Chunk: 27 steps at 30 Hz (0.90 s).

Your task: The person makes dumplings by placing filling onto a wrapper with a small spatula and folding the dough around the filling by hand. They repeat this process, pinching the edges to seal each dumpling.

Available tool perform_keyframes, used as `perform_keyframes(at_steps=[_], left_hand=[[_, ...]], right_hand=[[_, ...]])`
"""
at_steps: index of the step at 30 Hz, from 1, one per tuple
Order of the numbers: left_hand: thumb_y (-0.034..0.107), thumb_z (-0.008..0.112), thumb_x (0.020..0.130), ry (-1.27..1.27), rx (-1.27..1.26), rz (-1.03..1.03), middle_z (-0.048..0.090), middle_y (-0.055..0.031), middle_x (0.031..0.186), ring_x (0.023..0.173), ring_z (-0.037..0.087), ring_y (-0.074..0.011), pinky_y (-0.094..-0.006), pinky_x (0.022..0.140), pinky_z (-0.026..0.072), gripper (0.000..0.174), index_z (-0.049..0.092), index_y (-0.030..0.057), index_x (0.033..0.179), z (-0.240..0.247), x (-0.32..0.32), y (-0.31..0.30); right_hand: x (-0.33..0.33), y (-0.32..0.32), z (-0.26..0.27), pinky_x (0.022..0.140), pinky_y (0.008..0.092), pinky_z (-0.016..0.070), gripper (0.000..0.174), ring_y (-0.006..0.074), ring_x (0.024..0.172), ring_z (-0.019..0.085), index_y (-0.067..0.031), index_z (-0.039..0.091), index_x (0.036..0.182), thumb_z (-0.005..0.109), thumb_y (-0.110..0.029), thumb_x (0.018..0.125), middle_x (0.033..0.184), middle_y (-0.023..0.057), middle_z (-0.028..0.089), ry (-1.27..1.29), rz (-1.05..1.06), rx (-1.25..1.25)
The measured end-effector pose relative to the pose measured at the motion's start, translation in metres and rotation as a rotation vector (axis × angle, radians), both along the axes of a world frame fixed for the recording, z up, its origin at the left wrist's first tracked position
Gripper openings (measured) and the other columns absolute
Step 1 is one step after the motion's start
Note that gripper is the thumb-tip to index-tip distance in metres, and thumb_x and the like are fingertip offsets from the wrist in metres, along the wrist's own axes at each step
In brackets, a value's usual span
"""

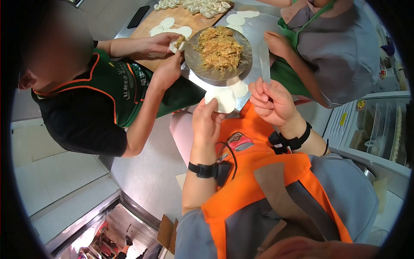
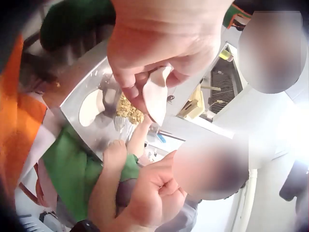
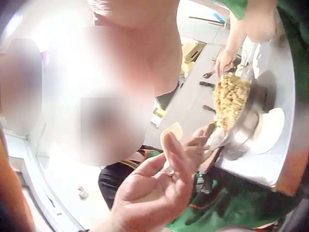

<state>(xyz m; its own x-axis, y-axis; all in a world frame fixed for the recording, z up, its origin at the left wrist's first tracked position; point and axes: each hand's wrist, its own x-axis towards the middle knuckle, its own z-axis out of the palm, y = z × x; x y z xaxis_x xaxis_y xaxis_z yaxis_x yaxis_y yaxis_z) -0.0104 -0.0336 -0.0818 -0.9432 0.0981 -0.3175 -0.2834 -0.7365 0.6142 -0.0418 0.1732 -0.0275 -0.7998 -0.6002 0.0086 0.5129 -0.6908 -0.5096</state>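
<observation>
My left hand (image 1: 207,121) pinches a round, pale dumpling wrapper (image 1: 221,100), thumb on top of it. In the left wrist view the same wrapper (image 2: 157,94) hangs edge-on and slightly bent below the fingers. My right hand (image 1: 274,102) has its fingers curled around the lower end of a flat, thin metal spatula (image 1: 264,60), whose blade points away from me. Beyond both hands stands a round metal bowl (image 1: 194,64) heaped with orange-yellow chopped filling (image 1: 220,47). In the right wrist view, blur covers most of my right hand.
At left, a person in a green apron (image 1: 103,86) holds a wrapper with filling (image 1: 177,43) by the bowl. Another person's hand (image 1: 277,43) is at right. Wrappers (image 1: 236,19) lie on the metal table. Folded dumplings (image 1: 205,6) and a phone (image 1: 138,17) are farther back.
</observation>
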Motion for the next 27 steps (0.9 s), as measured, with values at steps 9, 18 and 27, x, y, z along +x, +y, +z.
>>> perform_keyframes(at_steps=[9,18,27], left_hand=[[0.012,0.054,0.098,0.028,0.030,-0.089,0.068,-0.0121,0.110,0.095,0.068,-0.0217,-0.0344,0.080,0.0568,0.028,0.058,-0.0050,0.119,0.010,0.007,0.009],[0.013,0.055,0.098,-0.021,0.026,-0.045,0.068,-0.0119,0.106,0.088,0.068,-0.0204,-0.0329,0.073,0.0571,0.026,0.059,-0.0031,0.118,0.011,0.007,0.015],[0.011,0.052,0.098,-0.076,-0.047,-0.096,0.067,-0.0168,0.101,0.076,0.067,-0.0211,-0.0324,0.063,0.0562,0.025,0.056,-0.0069,0.116,0.004,0.002,0.008]], right_hand=[[0.008,-0.004,0.022,0.043,0.0167,0.0198,0.015,0.0034,0.055,0.029,-0.0043,0.051,0.094,0.051,-0.018,0.101,0.079,0.0007,0.042,-0.056,0.009,-0.018],[-0.001,0.001,0.010,0.045,0.0159,0.0218,0.014,0.0011,0.053,0.031,-0.0038,0.055,0.106,0.047,-0.007,0.096,0.079,-0.0004,0.049,-0.036,-0.117,0.245],[-0.053,0.027,-0.036,0.061,0.0370,0.0458,0.018,0.0258,0.070,0.059,-0.0021,0.063,0.101,0.051,-0.015,0.097,0.076,0.0073,0.058,0.836,-0.260,1.430]])
